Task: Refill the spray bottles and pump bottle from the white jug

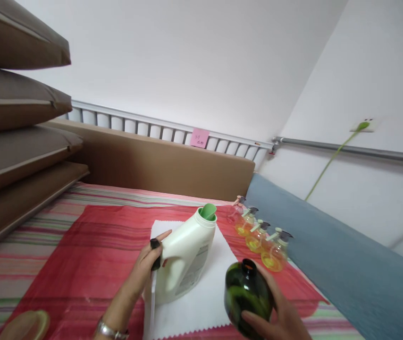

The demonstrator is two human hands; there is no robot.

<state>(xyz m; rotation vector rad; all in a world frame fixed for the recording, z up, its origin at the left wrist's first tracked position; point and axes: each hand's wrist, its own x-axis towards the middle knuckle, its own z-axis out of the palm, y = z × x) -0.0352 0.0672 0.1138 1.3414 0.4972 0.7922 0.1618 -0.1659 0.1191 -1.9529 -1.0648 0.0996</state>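
Note:
In the head view, my left hand (149, 255) is closed on a black pump head (155, 254), whose pale dip tube (152, 297) hangs down. Its fingers lie against or just beside a large white jug (183, 257) with a green spout (208, 211) and no cap on. My right hand (275, 316) is wrapped around a round dark green bottle (246, 300) with an uncovered black neck. The jug stands on a white cloth (208, 311) with a zigzag edge. Whether the left fingers also grip the jug, I cannot tell.
Several clear pump bottles (274, 255), most with yellow liquid, stand in a row at right. Red fabric (70, 255) covers striped bedding. Stacked cushions (20, 104) rise at left, a brown board (159, 163) behind. A round, blurred object (42, 326) lies lower left.

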